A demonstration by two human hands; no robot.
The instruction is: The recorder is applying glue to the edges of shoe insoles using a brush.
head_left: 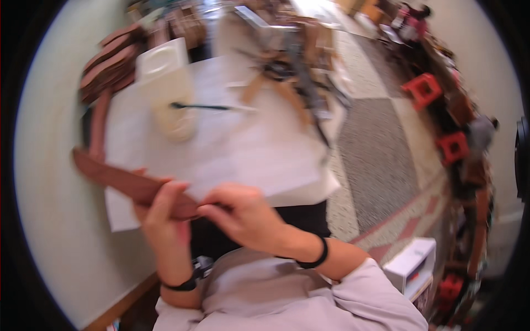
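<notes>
The right hand (245, 212) is pinching the near end of a reddish-brown strip (124, 181), while the left hand (160, 215) is clasping it just beside, thumb in front, fingers behind. The strip is seeming light, leathery and bendable, probably best held by its edges; it is extending leftward past the left hand. Beyond, similar brown pieces (113, 63) are lying stacked.

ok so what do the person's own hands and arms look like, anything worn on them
The left hand and right hand are gloveless. A dark black wristband circles the left wrist; a narrow black band circles the right. Pale pinkish-grey fabric sleeves leave the forearms bare.
</notes>
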